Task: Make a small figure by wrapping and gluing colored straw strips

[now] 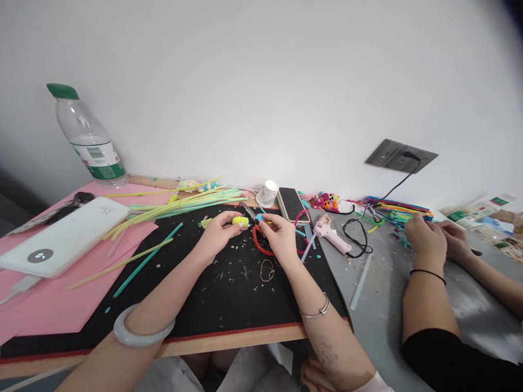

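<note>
My left hand pinches a bright yellow coiled pipe cleaner between thumb and fingers. Close beside it, my right hand has its fingertips closed by a small blue piece. Grey metal blades with a dark part point up and left from near those fingertips; whether the hand grips them is unclear. Under the right hand, a red pipe cleaner curves over the black mat. A thin tan elastic loop lies lower down.
Yellow and green pipe cleaners spread over pink paper beside a white power bank and a bottle. A paper cup, phone and corded pink glue gun stand behind. At right, a co-worker's hands work.
</note>
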`<state>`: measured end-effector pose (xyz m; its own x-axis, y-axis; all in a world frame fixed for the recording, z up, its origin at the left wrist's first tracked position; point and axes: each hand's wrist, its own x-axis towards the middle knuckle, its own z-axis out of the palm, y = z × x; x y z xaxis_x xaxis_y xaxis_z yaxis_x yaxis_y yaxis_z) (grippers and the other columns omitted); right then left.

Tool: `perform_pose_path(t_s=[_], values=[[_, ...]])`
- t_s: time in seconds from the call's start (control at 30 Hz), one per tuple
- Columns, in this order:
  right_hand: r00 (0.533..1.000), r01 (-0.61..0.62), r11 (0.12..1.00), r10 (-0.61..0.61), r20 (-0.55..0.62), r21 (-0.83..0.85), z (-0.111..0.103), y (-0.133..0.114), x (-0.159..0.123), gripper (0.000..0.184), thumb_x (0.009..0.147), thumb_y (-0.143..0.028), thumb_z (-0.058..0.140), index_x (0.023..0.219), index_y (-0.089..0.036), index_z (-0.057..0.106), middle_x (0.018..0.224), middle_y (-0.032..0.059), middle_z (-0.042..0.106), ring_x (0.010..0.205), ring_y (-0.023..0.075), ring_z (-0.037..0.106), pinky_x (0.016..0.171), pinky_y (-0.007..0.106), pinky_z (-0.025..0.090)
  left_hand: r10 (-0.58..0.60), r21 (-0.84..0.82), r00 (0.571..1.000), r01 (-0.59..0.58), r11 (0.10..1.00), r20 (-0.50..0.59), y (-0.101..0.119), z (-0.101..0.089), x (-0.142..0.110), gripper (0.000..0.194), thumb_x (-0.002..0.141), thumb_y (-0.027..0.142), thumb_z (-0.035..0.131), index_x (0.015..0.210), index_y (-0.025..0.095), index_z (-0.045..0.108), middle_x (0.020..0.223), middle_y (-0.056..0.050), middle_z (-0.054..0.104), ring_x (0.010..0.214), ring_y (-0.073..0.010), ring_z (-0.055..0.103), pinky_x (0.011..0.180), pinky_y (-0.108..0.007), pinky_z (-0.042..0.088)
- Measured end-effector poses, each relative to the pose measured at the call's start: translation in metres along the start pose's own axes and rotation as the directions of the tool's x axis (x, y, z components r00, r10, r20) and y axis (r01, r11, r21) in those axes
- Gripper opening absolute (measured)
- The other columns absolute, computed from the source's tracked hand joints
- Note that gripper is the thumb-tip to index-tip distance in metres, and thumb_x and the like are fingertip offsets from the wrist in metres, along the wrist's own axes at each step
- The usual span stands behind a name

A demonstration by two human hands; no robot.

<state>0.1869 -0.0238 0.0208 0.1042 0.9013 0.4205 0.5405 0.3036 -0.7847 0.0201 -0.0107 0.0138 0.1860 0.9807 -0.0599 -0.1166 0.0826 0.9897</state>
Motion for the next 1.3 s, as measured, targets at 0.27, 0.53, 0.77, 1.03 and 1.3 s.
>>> perform_pose_path(t_s=[0.27, 0.53, 0.77, 1.03, 1.3], values=[[1.0, -0.001, 1.0, 0.001, -0.005, 0.016, 0.0, 0.001, 0.0, 0.023, 0.076, -0.029, 0.06, 0.091, -0.016, 0.071, 0.076, 0.0044, 0.069, 0.055, 0.0123, 0.055, 0.057, 0.024, 0.048, 0.052, 0.058, 0.996, -0.048, 0.997, -0.078, 0.005, -0.002, -0.001, 0.037, 0.06, 0.032, 0.072, 0.091, 0.018, 0.057, 0.098, -0.006, 0.067, 0.096, -0.0208, 0.061, 0.089, -0.036, 0.043], [1.0, -0.011, 1.0, 0.011, 0.003, 0.016, 0.001, 0.001, 0.0, 0.023, 0.076, -0.03, 0.06, 0.091, -0.016, 0.07, 0.075, 0.0043, 0.069, 0.055, 0.0121, 0.054, 0.056, 0.024, 0.047, 0.064, 0.07, 0.997, -0.06, 0.996, -0.048, -0.004, -0.002, 0.003, 0.036, 0.063, 0.034, 0.07, 0.082, 0.021, 0.043, 0.083, -0.001, 0.067, 0.088, -0.0199, 0.063, 0.082, -0.034, 0.044], [0.988, 0.119, 0.99, -0.111, 0.103, -0.079, 0.0, 0.006, 0.002, 0.019, 0.077, -0.025, 0.06, 0.091, -0.019, 0.071, 0.081, 0.0044, 0.069, 0.059, 0.0127, 0.056, 0.058, 0.024, 0.046, 0.144, 0.269, 0.982, -0.173, 0.947, 0.124, -0.015, -0.003, 0.006, 0.038, 0.068, 0.029, 0.065, 0.1, 0.022, 0.045, 0.095, -0.005, 0.069, 0.089, -0.0191, 0.064, 0.085, -0.037, 0.048], [0.917, 0.24, 0.965, -0.189, 0.352, -0.107, -0.005, 0.003, 0.003, 0.02, 0.08, -0.022, 0.06, 0.097, -0.023, 0.07, 0.091, 0.0048, 0.069, 0.082, 0.0166, 0.062, 0.076, 0.027, 0.046, 0.165, 0.438, 0.964, -0.243, 0.865, 0.208, -0.011, -0.003, 0.001, 0.03, 0.07, 0.022, 0.059, 0.098, 0.022, 0.049, 0.095, -0.003, 0.07, 0.089, -0.018, 0.065, 0.087, -0.036, 0.049], [0.875, 0.261, 0.963, -0.209, 0.438, -0.061, -0.005, 0.002, 0.004, 0.029, 0.083, -0.016, 0.054, 0.108, -0.022, 0.068, 0.102, 0.0063, 0.068, 0.092, 0.0179, 0.063, 0.084, 0.029, 0.046, 0.157, 0.462, 0.971, -0.224, 0.858, 0.179, -0.012, -0.004, 0.002, 0.03, 0.07, 0.022, 0.059, 0.099, 0.022, 0.049, 0.095, -0.003, 0.07, 0.089, -0.0177, 0.065, 0.085, -0.035, 0.049]])
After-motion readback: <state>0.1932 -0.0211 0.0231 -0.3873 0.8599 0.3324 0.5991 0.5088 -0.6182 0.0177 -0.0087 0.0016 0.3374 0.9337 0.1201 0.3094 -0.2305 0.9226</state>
